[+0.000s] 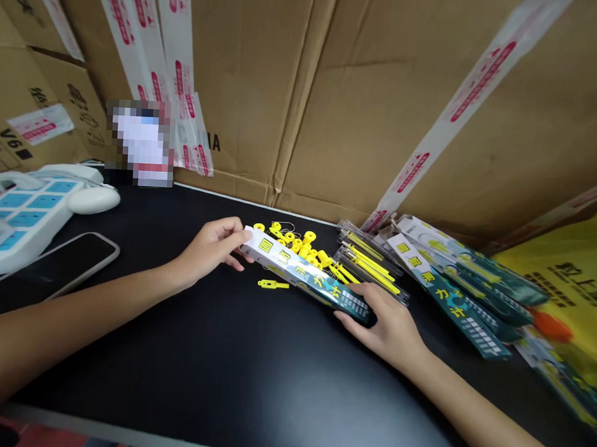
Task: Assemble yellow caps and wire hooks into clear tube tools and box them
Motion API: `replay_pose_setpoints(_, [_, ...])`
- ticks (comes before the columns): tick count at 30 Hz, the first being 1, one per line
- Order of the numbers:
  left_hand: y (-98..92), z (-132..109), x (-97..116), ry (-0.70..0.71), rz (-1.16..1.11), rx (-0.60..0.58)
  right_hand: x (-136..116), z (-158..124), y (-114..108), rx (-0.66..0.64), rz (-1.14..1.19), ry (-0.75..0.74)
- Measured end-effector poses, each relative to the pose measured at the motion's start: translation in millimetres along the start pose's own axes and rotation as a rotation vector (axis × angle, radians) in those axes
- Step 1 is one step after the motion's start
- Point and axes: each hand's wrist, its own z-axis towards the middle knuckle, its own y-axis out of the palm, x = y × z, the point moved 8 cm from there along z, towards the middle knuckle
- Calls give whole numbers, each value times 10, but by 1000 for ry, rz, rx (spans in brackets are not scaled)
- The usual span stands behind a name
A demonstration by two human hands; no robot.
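A long, narrow printed box (300,271), white at its left end and dark green at its right, is held slantwise above the black table. My left hand (220,243) pinches the white end between thumb and fingers. Around the green end, my right hand (386,321) is closed with the thumb on the near side. Behind the box lies a pile of small yellow plastic parts (307,244) with thin wire hooks, partly hidden by it. One flat yellow piece (273,285) rests alone just in front of the box. Clear tubes with yellow rods (369,260) lie beyond my right hand.
Several similar printed boxes (445,291) are stacked at the right, beside a yellow bag (566,271). On the left are a white power strip (39,203) with blue sockets and a phone (71,265). Large taped cardboard boxes (246,81) wall off the table's back edge.
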Motion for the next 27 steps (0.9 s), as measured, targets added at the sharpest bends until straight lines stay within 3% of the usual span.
replay_pose_setpoints(3, [-87,64,-37,-6,3,-5,165,-15,8,-8,43,51])
replay_pose_setpoints(7, [-60,85,-92,-29,-15,-86,277,4,18,-25,114,64])
replay_pose_setpoints(18, [-32,84,-43,-14,-63,-87,255,28,-59,30,95,50])
replay_pose_setpoints(27, [-8,51,46,76,155,-117,236,22,-130,52,60,24])
